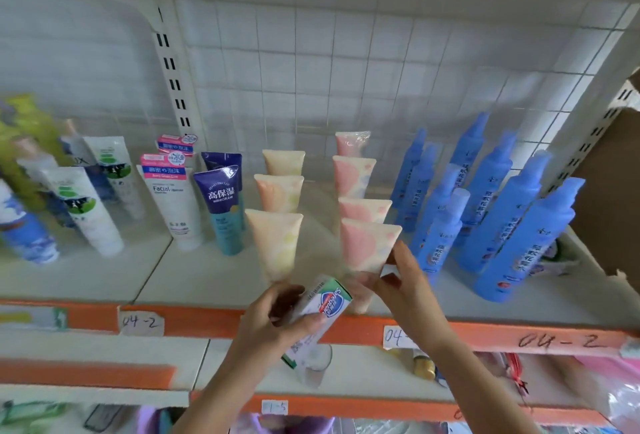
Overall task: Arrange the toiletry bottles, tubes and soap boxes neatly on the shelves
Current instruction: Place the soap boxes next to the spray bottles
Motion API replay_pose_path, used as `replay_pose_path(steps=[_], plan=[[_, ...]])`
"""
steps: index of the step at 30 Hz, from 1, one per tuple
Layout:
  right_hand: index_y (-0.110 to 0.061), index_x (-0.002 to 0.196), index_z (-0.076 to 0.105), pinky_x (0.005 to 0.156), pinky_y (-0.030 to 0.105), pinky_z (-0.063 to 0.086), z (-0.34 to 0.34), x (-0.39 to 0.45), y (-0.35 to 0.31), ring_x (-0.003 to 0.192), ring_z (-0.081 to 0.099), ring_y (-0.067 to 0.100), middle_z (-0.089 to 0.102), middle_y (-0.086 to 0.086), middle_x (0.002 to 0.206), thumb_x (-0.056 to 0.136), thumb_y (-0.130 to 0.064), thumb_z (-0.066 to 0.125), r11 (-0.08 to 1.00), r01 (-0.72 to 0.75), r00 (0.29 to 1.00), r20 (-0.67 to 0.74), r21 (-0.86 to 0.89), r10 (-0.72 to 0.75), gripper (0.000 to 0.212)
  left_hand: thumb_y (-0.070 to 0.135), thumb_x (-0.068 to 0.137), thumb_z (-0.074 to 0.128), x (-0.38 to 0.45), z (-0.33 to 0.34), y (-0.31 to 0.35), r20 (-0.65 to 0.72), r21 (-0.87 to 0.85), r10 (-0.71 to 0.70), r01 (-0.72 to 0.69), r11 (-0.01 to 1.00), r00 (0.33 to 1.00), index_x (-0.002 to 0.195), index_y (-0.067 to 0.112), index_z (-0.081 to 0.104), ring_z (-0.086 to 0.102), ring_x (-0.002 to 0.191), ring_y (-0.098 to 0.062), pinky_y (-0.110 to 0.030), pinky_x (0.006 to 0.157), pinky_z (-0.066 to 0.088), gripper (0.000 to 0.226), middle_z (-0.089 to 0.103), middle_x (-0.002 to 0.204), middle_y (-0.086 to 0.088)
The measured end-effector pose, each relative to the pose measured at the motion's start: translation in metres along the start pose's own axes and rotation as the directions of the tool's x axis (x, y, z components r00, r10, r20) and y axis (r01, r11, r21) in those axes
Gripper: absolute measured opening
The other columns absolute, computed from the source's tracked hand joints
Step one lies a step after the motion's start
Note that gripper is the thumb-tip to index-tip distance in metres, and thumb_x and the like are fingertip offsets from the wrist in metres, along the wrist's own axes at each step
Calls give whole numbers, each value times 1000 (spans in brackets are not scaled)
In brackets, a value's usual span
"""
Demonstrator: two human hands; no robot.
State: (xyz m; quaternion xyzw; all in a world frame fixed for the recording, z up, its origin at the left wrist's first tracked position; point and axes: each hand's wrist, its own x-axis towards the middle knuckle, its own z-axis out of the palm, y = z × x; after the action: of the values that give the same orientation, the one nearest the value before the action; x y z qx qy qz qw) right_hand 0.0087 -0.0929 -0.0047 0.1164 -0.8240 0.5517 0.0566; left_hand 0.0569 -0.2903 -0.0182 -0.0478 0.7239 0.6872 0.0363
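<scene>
Left hand (273, 315) grips the soap box (320, 309) just in front of the shelf (194, 277) lip, its long axis tilted up toward the gap between the yellow tubes (275, 243) and pink tubes (367, 246). Right hand (408, 288), nearer the pink row, seems to pinch the front pink tube's lower end, though blur hides the contact
</scene>
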Motion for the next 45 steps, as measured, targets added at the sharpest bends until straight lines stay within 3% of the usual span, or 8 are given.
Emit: replay_pose_path(steps=[5, 9, 14, 17, 28, 38, 42, 45], plan=[[-38, 97, 46, 73, 7, 44, 0, -1, 7, 90, 49, 2, 41, -6, 105, 78, -16, 72, 999, 35, 999, -24, -39, -35, 38, 47, 37, 75, -1, 6, 0, -63, 18, 0, 1, 1000, 998, 93, 23, 67, 67, 83, -3, -13, 69, 52, 61, 74, 91, 11], [-42, 106, 42, 76, 16, 48, 0, 0, 17, 102, 49, 5, 47, -10, 113, 73, -22, 76, 996, 15, 999, 44, -89, -11, 52, 47, 35, 75, -3, 9, 4, -97, 19, 5, -3, 1000, 995, 91, 25, 66, 67, 79, 1, -9, 66, 50, 61, 73, 89, 15], [-58, 99, 30, 64, 8, 43, 1, 0, 24, 77, 56, 8, 54, -14, 104, 74, -17, 74, 992, -10, 989, 143, -127, 28, 65, 45, 33, 75, -7, 12, 7, -116, -13, -8, 6, 1000, 993, 90, 24, 66, 66, 75, 3, -9, 63, 50, 62, 72, 86, 18], [-61, 100, 31, 65, 6, 42, 0, 4, 28, 84, 56, 7, 55, -15, 112, 73, -20, 76, 992, -13, 988, 153, -128, 33, 66, 44, 35, 76, -8, 12, 7, -113, -12, -2, 1, 1000, 994, 92, 23, 66, 66, 77, 1, -9, 62, 50, 62, 73, 87, 15], [-37, 125, 40, 92, 32, 48, 4, 24, 34, 109, 51, 7, 53, -12, 123, 73, -25, 75, 990, -48, 988, 139, -129, 66, 64, 45, 34, 77, -12, 14, 12, -102, -4, -6, 6, 1000, 995, 97, 23, 65, 67, 80, 0, -10, 61, 49, 68, 73, 89, 9], [-24, 121, 45, 73, 3, 43, -26, -8, 37, 108, 51, 7, 43, -14, 117, 81, -13, 68, 969, 13, 988, 153, -248, 26, 48, 47, 36, 77, -11, 32, 13, -40, 46, 3, -1, 999, 999, 95, 24, 65, 65, 82, 2, -8, 63, 48, 65, 73, 90, 12], [-44, 112, 40, 81, 10, 48, -59, -32, 29, 115, 48, -3, 47, -14, 123, 79, -4, 66, 958, 175, 950, 294, -228, -104, 58, 36, 43, 80, -13, 54, 19, 38, 104, 50, -54, 993, 998, 93, 18, 65, 66, 80, -3, -10, 65, 48, 56, 72, 89, 5], [-44, 122, 37, 86, 11, 46, -82, -50, 21, 116, 48, -4, 46, -26, 125, 76, -25, 72, 962, 202, 928, 349, -183, -128, 60, 50, 47, 73, -10, 74, 25, 166, 107, 4, -22, 994, 986, 89, 14, 68, 66, 74, -11, -17, 62, 47, 55, 73, 83, 1]])
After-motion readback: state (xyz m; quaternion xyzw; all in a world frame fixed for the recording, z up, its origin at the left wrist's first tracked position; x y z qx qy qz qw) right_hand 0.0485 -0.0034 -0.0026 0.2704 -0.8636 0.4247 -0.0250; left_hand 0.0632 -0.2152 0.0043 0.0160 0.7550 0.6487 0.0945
